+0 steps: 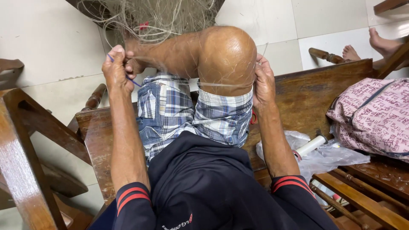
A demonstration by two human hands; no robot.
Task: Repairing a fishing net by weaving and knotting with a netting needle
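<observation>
Nearby, spool in plastic bag

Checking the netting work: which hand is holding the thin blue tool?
The left hand. It pinches the thin blue needle beside the fishing net; the right hand only grips net strands by the raised knee.

Pale tangled fishing net draped over raised knee; thin blue netting needle slanting through strands.
</observation>
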